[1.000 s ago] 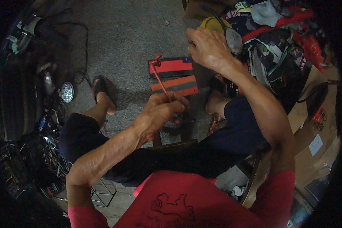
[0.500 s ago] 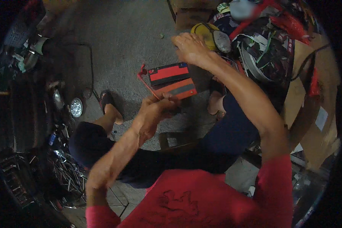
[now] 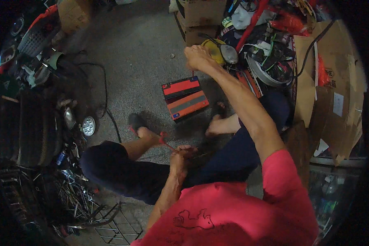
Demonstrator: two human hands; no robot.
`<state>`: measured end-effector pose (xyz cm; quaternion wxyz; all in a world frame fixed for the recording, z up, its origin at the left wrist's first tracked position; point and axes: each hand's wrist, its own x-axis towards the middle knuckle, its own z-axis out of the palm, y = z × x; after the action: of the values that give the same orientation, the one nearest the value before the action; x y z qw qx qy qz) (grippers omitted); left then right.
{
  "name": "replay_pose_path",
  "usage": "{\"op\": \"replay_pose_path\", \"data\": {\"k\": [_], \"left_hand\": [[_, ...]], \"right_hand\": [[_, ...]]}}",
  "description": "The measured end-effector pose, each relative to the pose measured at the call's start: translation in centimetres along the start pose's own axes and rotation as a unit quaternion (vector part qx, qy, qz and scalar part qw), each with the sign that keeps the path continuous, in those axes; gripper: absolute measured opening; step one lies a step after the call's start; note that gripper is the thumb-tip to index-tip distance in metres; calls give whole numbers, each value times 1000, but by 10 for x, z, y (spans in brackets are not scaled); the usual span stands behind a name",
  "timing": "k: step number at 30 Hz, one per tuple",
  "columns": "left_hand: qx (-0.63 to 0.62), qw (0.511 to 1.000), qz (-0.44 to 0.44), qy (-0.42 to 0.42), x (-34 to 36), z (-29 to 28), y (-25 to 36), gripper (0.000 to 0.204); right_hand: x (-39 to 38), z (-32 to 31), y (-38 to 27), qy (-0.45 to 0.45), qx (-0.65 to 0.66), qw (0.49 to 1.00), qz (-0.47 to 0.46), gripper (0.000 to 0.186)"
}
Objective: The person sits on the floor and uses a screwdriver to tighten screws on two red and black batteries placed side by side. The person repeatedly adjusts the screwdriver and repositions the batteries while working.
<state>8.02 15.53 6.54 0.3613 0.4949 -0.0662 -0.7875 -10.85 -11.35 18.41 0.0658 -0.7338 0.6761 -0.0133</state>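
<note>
Two red-and-black batteries, a far one point(image 3: 181, 87) and a near orange-red one point(image 3: 187, 105), lie side by side on the floor between my feet. Beyond them, my right hand point(image 3: 201, 57) is closed in a fist. A thin red piece point(image 3: 192, 74) shows below that fist and reaches down to the far battery's back edge; what the fingers grip is mostly hidden. Close to my lap, my left hand point(image 3: 182, 153) is closed on a thin red lead point(image 3: 168, 145), whose red end sticks out to the left. This hand is apart from the batteries.
Cardboard boxes point(image 3: 201, 18) stand at the far side. A basin of scraps point(image 3: 266, 67) and flattened cardboard point(image 3: 336, 94) lie on the right. Tires point(image 3: 33, 129), a round lamp point(image 3: 88, 126), a black cable point(image 3: 105, 94) and a wire rack point(image 3: 119, 225) are on the left.
My left hand has pulled back from beside the batteries toward my lap, carrying the red lead. My right hand stays beyond the batteries. The view has shifted somewhat.
</note>
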Motion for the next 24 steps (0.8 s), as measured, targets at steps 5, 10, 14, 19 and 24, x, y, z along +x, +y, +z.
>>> {"op": "replay_pose_path", "data": {"k": [5, 10, 14, 19, 24], "left_hand": [[81, 996, 22, 13, 24, -10, -3, 16], [112, 993, -37, -31, 84, -64, -34, 23], [76, 994, -78, -31, 69, -20, -11, 18], [23, 986, -133, -95, 90, 5, -37, 17], [26, 987, -161, -11, 110, 15, -44, 32]], "right_hand": [[-5, 0, -12, -9, 10, 1000, -14, 39], [2, 0, -8, 24, -38, 997, -67, 29], [10, -23, 3, -13, -74, 996, -36, 29], [11, -53, 38, 109, 126, 986, 1, 31], [-70, -7, 48, 52, 662, 746, 56, 30]]}}
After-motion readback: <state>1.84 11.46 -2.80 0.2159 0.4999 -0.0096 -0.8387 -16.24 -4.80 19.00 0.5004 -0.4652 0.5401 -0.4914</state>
